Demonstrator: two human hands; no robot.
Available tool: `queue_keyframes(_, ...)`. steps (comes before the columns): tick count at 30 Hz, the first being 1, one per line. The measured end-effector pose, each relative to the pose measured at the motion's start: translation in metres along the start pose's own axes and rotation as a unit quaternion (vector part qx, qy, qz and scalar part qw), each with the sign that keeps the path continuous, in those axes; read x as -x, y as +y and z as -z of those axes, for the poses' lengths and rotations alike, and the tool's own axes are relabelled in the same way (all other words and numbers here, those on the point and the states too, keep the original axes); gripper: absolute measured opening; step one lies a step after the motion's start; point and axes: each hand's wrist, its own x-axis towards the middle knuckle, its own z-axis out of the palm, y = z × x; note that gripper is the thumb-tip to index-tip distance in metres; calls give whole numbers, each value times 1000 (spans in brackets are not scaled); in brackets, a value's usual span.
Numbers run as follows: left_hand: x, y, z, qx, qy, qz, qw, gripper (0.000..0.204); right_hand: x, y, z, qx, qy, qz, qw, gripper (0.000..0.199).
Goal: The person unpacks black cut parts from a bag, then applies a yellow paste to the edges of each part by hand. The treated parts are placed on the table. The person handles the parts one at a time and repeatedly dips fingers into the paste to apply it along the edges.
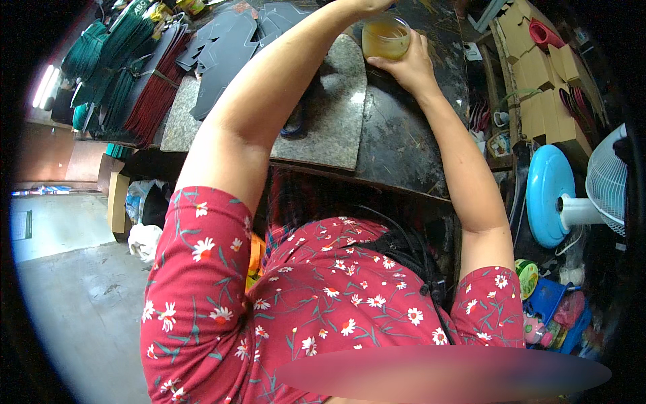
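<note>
Two hands show: one right grip (412, 66) and one left grip (369, 5), cut by the top edge. One glass cup (385, 42) sits in the right grip, and one counter (404, 138) lies beneath. Right of that grip are one fan (550, 195) and one red roll (542, 34). Left of the left grip are one red bundle (156, 97), one white bag (145, 241) lower down, plus several green bundles (121, 50) and dark sheets (225, 50), overlapping too much to count.

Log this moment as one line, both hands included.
left hand: partly cut off at top edge, grip unclear | right hand: holding clear jar, yellowish contents | nearby: grey cut sheets, dark table
</note>
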Motion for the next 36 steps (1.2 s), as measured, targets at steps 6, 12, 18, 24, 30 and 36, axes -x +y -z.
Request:
queue_keyframes(6,0,-11,-32,131,-5,-52,990,33,-1,-1,0,-34,-1,-5,999,87)
queue_keyframes(12,-6,4,0,125,-17,48,991,32,0,-2,0,-32,17,28,999,102)
queue_keyframes(18,5,59,71,183,2,175,967,39,-5,5,4,-66,-3,44,997,109)
queue_keyframes(24,116,158,116,205,112,-4,972,46,16,15,39,130,-93,34,987,104)
queue_keyframes(30,199,235,122,136,91,59,985,45,88,-23,73,196,-240,280,909,91)
queue_keyframes(36,215,255,115,132,57,129,981,55,140,-73,133,-16,-424,308,851,66)
